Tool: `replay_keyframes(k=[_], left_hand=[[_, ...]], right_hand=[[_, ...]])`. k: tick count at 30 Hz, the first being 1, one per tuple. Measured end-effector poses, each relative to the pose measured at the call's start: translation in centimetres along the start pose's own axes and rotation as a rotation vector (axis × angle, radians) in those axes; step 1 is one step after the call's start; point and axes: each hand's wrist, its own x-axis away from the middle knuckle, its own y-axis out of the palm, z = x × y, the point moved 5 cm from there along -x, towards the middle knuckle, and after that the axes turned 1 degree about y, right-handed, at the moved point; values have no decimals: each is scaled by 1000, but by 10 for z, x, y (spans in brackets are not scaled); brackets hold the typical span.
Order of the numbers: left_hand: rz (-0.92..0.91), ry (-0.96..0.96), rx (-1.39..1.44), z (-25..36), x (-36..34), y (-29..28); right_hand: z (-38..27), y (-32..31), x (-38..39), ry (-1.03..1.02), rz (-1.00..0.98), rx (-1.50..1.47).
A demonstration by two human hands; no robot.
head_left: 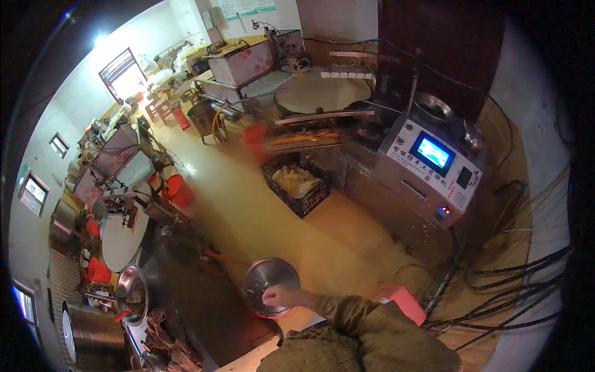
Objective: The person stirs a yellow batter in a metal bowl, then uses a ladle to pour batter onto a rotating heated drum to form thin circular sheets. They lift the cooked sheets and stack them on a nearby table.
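The right hand [282,297] is curled over the middle of a round metal lid or pan [265,271], directly beneath it, its fingers bent inward, though at this small size I cannot tell whether they have hold of anything; the left hand is out of view, so its grip cannot be told. Left of the right hand stretches a dark tabletop [197,291], with a metal bowl [130,286] beyond, while ahead sits a black crate [315,199] of yellowish pieces [295,180], and farther right a machine [396,152] with a lit screen [432,152].
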Motion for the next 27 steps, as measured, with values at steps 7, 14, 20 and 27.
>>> replay_keyframes(k=[7,14,20,27], left_hand=[[-10,-38,16,5,0,6],[31,-110,55,-37,25,-1],[107,-217,126,-99,66,-15],[166,-325,193,-190,128,-24]], right_hand=[[14,-30,-3,6,34,48],[7,3,-2,-38,-62,-24],[-2,50,1,101,-197,-22],[-14,130,-1,93,-252,14]])
